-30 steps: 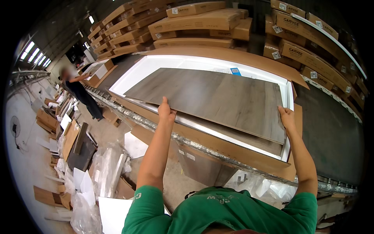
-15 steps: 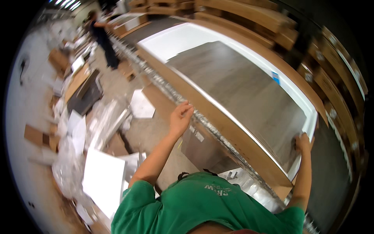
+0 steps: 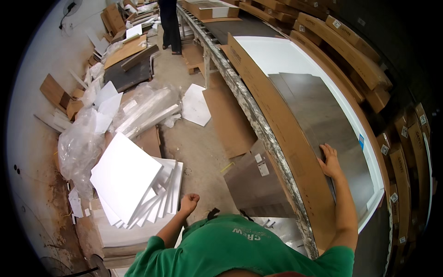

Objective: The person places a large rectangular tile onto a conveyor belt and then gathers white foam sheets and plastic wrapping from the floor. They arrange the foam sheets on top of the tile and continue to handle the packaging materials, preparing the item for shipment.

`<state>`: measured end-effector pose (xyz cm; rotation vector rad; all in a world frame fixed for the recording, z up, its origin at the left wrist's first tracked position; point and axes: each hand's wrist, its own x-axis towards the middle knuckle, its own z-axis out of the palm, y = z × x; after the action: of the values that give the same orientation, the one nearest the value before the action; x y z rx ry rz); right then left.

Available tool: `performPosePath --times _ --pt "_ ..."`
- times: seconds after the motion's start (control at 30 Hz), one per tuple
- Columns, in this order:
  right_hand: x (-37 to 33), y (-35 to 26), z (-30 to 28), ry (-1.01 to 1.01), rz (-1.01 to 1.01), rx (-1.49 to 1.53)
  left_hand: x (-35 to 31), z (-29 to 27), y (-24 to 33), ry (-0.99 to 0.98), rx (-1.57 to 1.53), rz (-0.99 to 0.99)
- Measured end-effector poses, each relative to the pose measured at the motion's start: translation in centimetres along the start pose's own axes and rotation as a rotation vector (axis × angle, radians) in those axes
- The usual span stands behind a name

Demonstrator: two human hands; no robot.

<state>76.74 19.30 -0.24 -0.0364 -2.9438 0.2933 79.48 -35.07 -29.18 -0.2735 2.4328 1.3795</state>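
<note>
An open cardboard box [image 3: 295,152] lies on the long table at my right, lined with white foam [image 3: 263,51]. Wood-grain grey-brown panels [image 3: 314,104] lie flat inside it. My right hand [image 3: 329,161] rests on the panels by the box's near wall, fingers stretched out and open. Low beside my body, my left hand [image 3: 188,203] is loosely closed, and nothing shows in it. Nearest to it is a fanned stack of white foam sheets [image 3: 127,177].
The table's worn metal edge [image 3: 249,108] runs away from me. Clear plastic wrap [image 3: 83,152] and a white sheet [image 3: 196,105] litter the floor at left. A grey panel [image 3: 258,182] leans under the table. Boxes [image 3: 341,51] are stacked beyond. A person [image 3: 170,25] stands farther along.
My view has turned left. My left hand has dropped from the table edge to beside my body. My right hand has moved from the box's near corner to its long near side.
</note>
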Motion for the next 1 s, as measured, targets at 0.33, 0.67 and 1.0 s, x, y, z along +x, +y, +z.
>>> performPosePath --times 0.33,0.67,1.0 --pt "1.1 2.9 1.9 0.160 0.173 0.071 -4.1 -9.6 -5.8 0.185 -0.025 -0.199" --pt "3.7 4.6 2.6 0.353 0.355 0.095 -2.0 -10.7 -12.1 0.073 0.082 -0.165" --pt "8.5 -23.3 19.3 -0.048 -0.184 0.574 -4.5 -7.9 -15.1 0.269 -0.024 -0.539"
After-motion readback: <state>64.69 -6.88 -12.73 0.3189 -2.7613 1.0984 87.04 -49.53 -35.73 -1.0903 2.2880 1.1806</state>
